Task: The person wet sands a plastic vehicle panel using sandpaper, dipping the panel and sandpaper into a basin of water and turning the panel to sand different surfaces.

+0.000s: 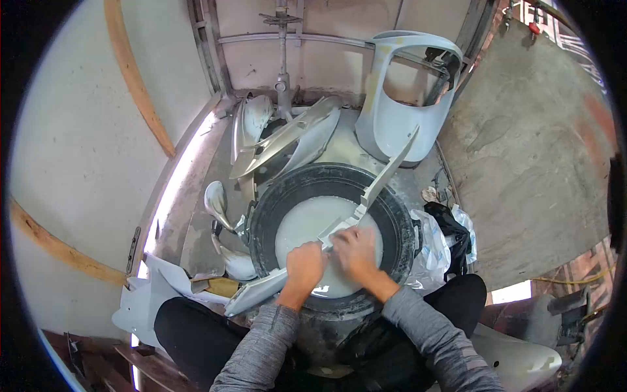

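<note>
A long pale grey panel (382, 181) lies slantwise over a black tub (270, 202) of cloudy whitish liquid (295, 225). My left hand (305, 268) is closed round the panel near its middle, above the tub's near left part. Just to the right, my right hand (354, 251) is on the same panel; its fingers are smeared by motion, and whether they hold anything is hidden. The panel's lower end rests by the tub's near left rim, and its narrow upper end points to the back right.
Silvery curved panels (287, 140) lie behind the tub. A large light grey shell (405, 121) stands at the back right. Two mirror-like parts (217, 199) sit left of the tub, white panels (147, 307) lie at near left, and plastic bags (431, 251) are at right.
</note>
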Demonstrator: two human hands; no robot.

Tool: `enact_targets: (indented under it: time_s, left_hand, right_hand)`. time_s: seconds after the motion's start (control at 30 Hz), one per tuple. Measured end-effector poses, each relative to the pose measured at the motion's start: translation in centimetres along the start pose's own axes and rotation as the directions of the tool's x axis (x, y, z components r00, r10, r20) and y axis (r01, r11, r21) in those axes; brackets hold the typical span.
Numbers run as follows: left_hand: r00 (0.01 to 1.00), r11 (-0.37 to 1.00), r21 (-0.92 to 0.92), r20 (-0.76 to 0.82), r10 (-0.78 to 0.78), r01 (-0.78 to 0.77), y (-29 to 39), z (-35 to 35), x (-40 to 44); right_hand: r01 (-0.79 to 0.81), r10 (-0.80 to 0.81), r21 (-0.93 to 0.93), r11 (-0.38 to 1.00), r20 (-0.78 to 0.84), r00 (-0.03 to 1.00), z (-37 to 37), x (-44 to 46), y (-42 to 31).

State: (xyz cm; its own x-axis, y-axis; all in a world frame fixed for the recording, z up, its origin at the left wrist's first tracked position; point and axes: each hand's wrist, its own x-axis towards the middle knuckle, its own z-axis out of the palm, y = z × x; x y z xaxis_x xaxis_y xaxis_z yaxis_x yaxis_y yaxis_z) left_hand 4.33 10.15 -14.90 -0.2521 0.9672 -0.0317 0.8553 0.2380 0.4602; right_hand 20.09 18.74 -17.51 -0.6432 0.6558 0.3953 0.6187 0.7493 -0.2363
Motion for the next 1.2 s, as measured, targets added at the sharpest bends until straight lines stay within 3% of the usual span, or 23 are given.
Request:
enact_targets:
  time_s: [0.1, 0.17, 0.2, 0.23, 0.33, 0.37, 0.43, 0.5, 0.57, 0.6, 0.77, 0.87, 0.9, 0.97, 1.03, 1.13, 1.2]
  left_hand:
    - [1.000, 1.000, -0.004, -0.006, -0.009, 0.009, -0.2, -0.2, 0.1]
    - [1.000, 1.000, -0.016, -0.026, 0.015, -0.016, -0.3, 0.0, 0.1]
    - [0.999, 1.000, -0.013, -0.025, 0.022, -0.023, -0.4, -0.2, 0.1]
    - [0.999, 1.000, -0.007, -0.027, 0.030, -0.030, -0.4, -0.4, 0.2]
    - [1.000, 0.999, -0.034, -0.016, -0.013, 0.012, -0.3, -0.4, 0.3]
    - [1.000, 0.999, -0.036, -0.015, -0.020, 0.020, -0.6, -0.4, 0.2]
    - [0.999, 0.999, -0.024, -0.032, 0.032, -0.033, -0.4, -0.5, 0.2]
    - [1.000, 0.999, -0.045, -0.004, -0.024, 0.023, 0.1, -0.9, 0.2]
    - [0.999, 0.998, -0.032, 0.002, -0.045, 0.045, 0.2, -1.1, 0.1]
    - [0.999, 0.998, -0.033, 0.005, -0.046, 0.046, 0.1, -1.0, 0.0]
    - [1.000, 0.999, -0.052, -0.002, -0.015, 0.015, -0.2, -0.6, 0.0]
    - [1.000, 0.998, -0.063, -0.021, -0.012, 0.011, -0.1, -0.3, -0.1]
    - [0.998, 0.998, -0.063, -0.060, 0.010, -0.014, -0.3, -0.1, 0.0]
    - [0.999, 0.999, -0.046, -0.044, -0.015, 0.013, -0.5, 0.1, 0.4]
    - [0.999, 0.999, -0.024, -0.005, -0.041, 0.041, -0.2, -0.1, -0.1]
    - [1.000, 0.999, -0.031, -0.011, -0.010, 0.009, -0.1, -0.7, 0.0]
    - [0.994, 0.999, -0.046, -0.107, 0.021, -0.026, -0.1, -0.1, -0.2]
  right_hand:
    - [-0.085, 0.084, -0.013, 0.996, -0.068, 0.994, 0.4, 1.0, 1.3]
    - [0.166, -0.161, 0.090, 0.982, -0.064, 0.985, 0.9, 0.6, 0.6]
    - [0.253, -0.242, 0.294, 0.922, -0.074, 0.967, 0.7, 0.4, -0.3]
    - [0.253, -0.241, 0.291, 0.923, -0.075, 0.968, 0.3, 0.7, 0.6]
    - [0.011, 0.003, 0.255, 0.967, -0.057, 0.998, 0.1, 2.5, 2.2]
    - [0.013, 0.000, 0.258, 0.966, -0.051, 0.999, 0.6, 2.1, 1.5]
    - [0.272, -0.262, 0.299, 0.914, -0.076, 0.962, 0.8, 1.0, -0.4]
    - [0.353, -0.328, 0.233, 0.906, -0.140, 0.934, 1.5, 1.7, 1.7]
    - [0.242, -0.235, 0.151, 0.958, -0.067, 0.970, 0.8, 2.3, 1.7]
    - [0.233, -0.240, 0.196, 0.953, 0.016, 0.971, 1.2, 1.5, 0.1]
    - [0.218, -0.213, 0.122, 0.968, -0.052, 0.976, -0.1, 2.0, 0.7]
    - [0.012, -0.007, 0.441, 0.897, -0.015, 1.000, 1.3, 0.6, -2.3]
    - [0.013, -0.006, 0.438, 0.899, -0.017, 1.000, 1.0, 0.8, -3.3]
    - [-0.403, 0.316, 0.626, 0.667, 0.252, 0.915, 0.2, 1.5, -4.7]
    - [-0.335, 0.314, 0.698, 0.633, 0.164, 0.935, 0.8, 1.4, -4.5]
    - [-0.248, 0.277, 0.579, 0.777, 0.039, 0.960, 0.8, -0.1, -4.7]
    - [-0.278, 0.309, 0.526, 0.804, 0.030, 0.950, 0.7, -0.9, -5.1]
